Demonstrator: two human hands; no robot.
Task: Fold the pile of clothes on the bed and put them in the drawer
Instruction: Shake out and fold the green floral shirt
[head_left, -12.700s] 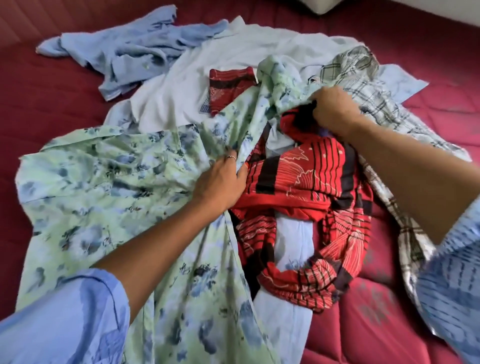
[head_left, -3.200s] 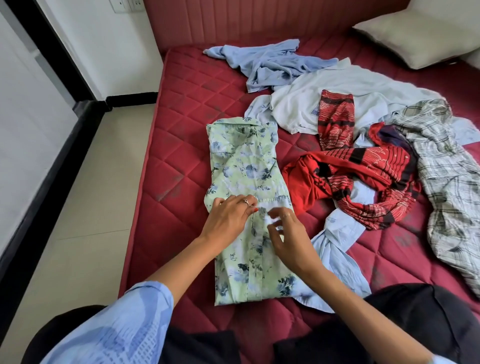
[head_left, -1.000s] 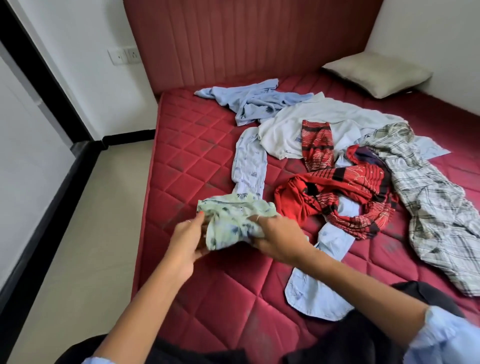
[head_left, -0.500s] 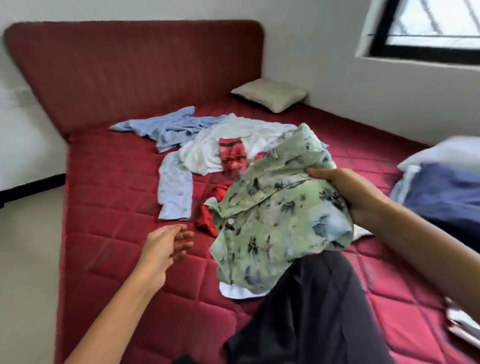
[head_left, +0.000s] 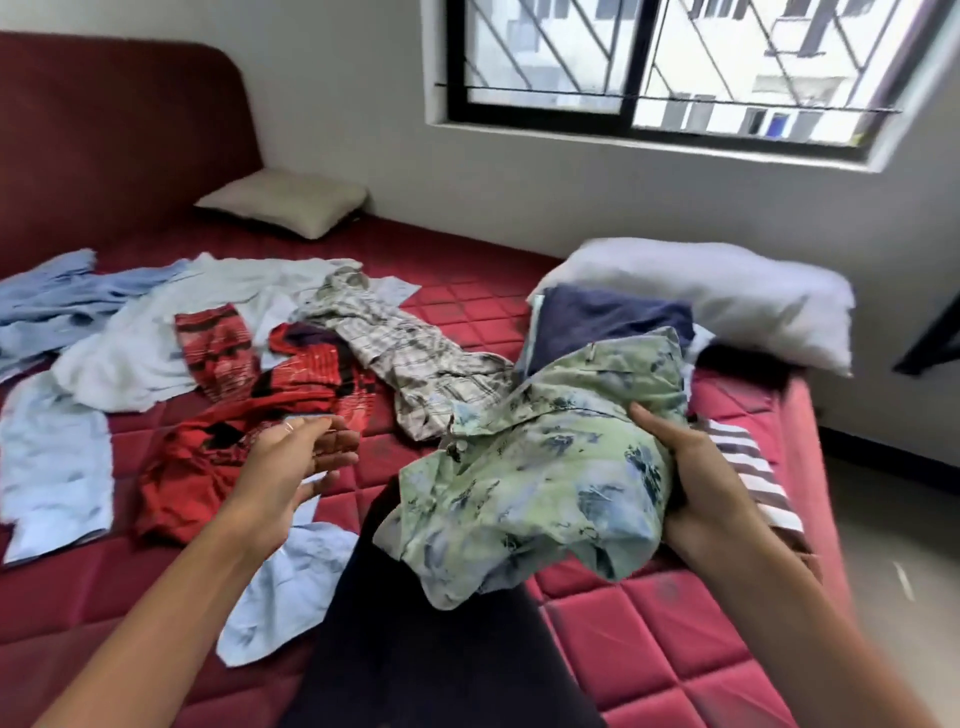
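Right hand (head_left: 711, 483) grips a soft, floppy folded green shirt (head_left: 540, 467) by its edge, left hand (head_left: 291, 467) open, over the bed (head_left: 649, 623)

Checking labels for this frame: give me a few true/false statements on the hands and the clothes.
1. The right hand grips the folded green floral shirt. True.
2. The left hand holds the red patterned garment. False: it is open above the garment and holds nothing.
3. The plaid shirt lies folded on the navy garment. False: it lies loose on the bed.
4. A white pillow lies behind the navy garment. True.
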